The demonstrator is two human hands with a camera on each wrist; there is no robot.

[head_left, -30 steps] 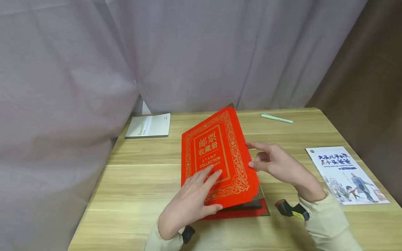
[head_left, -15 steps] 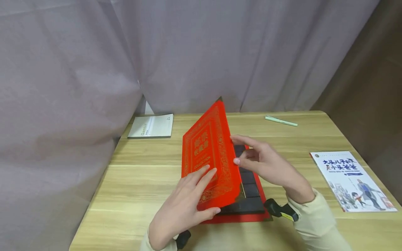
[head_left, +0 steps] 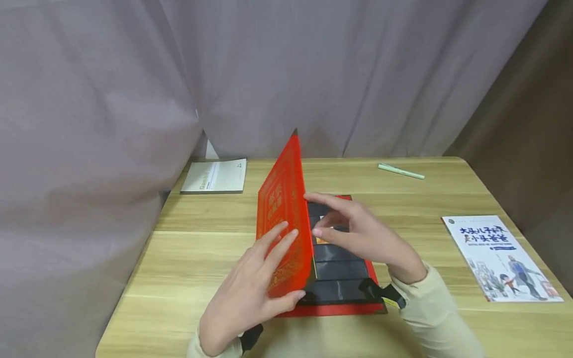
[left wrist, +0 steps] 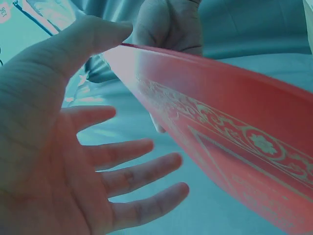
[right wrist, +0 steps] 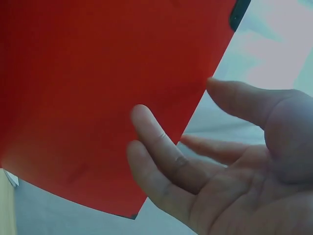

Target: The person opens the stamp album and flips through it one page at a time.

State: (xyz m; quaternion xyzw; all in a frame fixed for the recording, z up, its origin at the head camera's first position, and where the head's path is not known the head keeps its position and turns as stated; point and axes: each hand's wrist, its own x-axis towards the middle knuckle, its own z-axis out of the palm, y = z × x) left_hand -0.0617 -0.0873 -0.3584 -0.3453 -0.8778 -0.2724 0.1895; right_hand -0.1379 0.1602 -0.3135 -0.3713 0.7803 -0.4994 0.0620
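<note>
A red stamp album (head_left: 278, 199) with gold lettering lies on the table, its front cover raised nearly upright. Under the cover a black page (head_left: 341, 270) with strip pockets shows, and a small colourful stamp (head_left: 321, 240) is partly visible behind the right hand. My right hand (head_left: 364, 229) touches the cover's free edge with thumb and index fingertips; in the right wrist view its other fingers lie along the red inner side (right wrist: 98, 83). My left hand (head_left: 248, 286) is at the cover's outer face, fingers spread and straight, thumb at the near corner.
A pale notebook (head_left: 215, 176) lies at the back left of the wooden table (head_left: 197, 268). A light green pen (head_left: 400, 171) is at the back right. An illustrated white booklet (head_left: 501, 258) lies to the right. Grey curtains (head_left: 268, 74) hang behind.
The album's cover has swung up and leftward from a low slant to nearly upright, uncovering the black page and a stamp. My right hand has moved left with its edge; my left hand shifted slightly left.
</note>
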